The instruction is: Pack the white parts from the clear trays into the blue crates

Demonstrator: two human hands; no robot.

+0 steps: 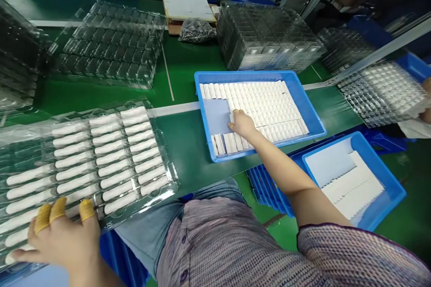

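Note:
My left hand (63, 237), with yellow finger cots on several fingertips, is spread low over a clear plastic tray (173, 175). Slim white pieces (111, 157) lie in rows in its slots. One piece lies between my left thumb and forefinger, its ends partly hidden. Farther right, my right hand (243, 124) reaches into a blue bin (316, 128) packed with upright rows of similar white pieces (269, 103). Its thumb and forefinger, also in yellow cots, are bent around a piece at the edge of the rows, beside a bare patch of bin floor.
Stacked clear trays (266, 31) stand behind the bin, and more empty trays (114, 45) lie at the back left. A second blue bin (387, 188) with white pieces sits lower right. A bagged bundle (197, 30) lies near papers (188, 6). Another person's hand (427, 98) shows at far right.

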